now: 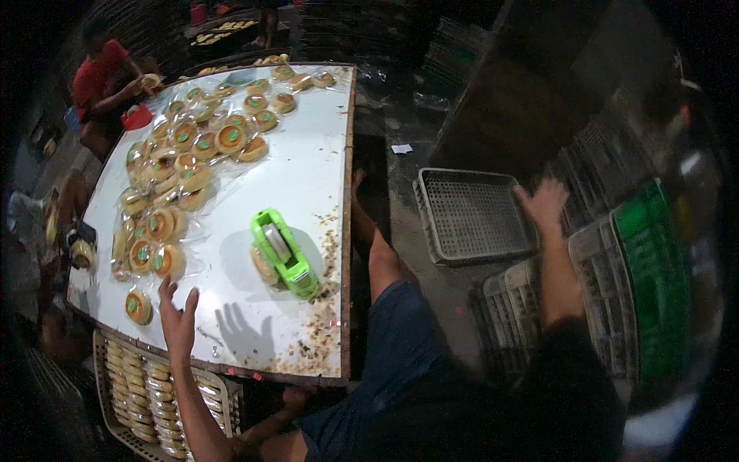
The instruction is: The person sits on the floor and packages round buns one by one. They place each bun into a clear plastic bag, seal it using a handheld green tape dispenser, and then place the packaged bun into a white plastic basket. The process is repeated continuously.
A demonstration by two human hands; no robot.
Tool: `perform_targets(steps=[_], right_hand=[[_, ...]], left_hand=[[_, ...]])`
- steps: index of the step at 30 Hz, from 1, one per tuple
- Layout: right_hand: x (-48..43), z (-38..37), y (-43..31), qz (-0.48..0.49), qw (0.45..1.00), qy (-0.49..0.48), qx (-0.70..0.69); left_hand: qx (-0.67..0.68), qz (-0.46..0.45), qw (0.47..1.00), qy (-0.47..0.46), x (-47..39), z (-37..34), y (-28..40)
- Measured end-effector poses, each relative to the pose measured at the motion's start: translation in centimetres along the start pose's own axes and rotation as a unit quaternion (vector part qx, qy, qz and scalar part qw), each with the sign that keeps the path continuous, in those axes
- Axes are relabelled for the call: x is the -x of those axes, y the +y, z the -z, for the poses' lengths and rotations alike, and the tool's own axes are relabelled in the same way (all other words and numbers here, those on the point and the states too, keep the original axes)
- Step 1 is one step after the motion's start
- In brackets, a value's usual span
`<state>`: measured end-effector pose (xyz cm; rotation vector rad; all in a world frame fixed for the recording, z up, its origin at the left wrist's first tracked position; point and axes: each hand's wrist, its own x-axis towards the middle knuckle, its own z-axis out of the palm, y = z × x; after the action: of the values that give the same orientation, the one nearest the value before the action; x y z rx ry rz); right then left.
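Note:
My left hand (178,323) hovers over the near left of the white table (288,179), fingers apart and holding nothing. Just left of it lies a bagged round bun (138,307) with a green label. Beyond its fingertips is another wrapped bun (168,261), at the near end of a spread of bagged buns (202,144). A bright green tape dispenser (284,254) with a roll of tape rests on the table, partly over a pale bun (264,264). Blurred, my right hand (544,203) is spread out to the right, by the rim of a grey perforated plastic crate (479,213).
Packed buns fill rows in a plastic basket (156,398) below the table's near edge. Stacked crates (606,300) and a green crate (652,283) stand at right. A person in a red shirt (98,78) sits at the far left, a bun in hand. Crumbs (314,341) dot the table edge.

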<state>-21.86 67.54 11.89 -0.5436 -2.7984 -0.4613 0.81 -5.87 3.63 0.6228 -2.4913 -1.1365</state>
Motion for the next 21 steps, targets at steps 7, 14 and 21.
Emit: perform_targets(steps=[7, 14, 21], right_hand=[[5.5, -17.7, -10.0, -0.031, 0.932, -0.32, -0.171], [5.4, -27.6, -19.1, -0.049, 0.866, -0.382, -0.32], [0.6, -19.7, -17.4, 0.157, 0.888, 0.201, -0.384]], left_hand=[[-0.228, -0.064, 0.952, 0.194, 7.7, 1.7, -7.4], [-0.624, 0.261, 0.731, 0.085, 19.4, 10.0, -8.3], [-0.642, 0.183, 0.737, 0.106, 15.1, 9.8, -10.7]])
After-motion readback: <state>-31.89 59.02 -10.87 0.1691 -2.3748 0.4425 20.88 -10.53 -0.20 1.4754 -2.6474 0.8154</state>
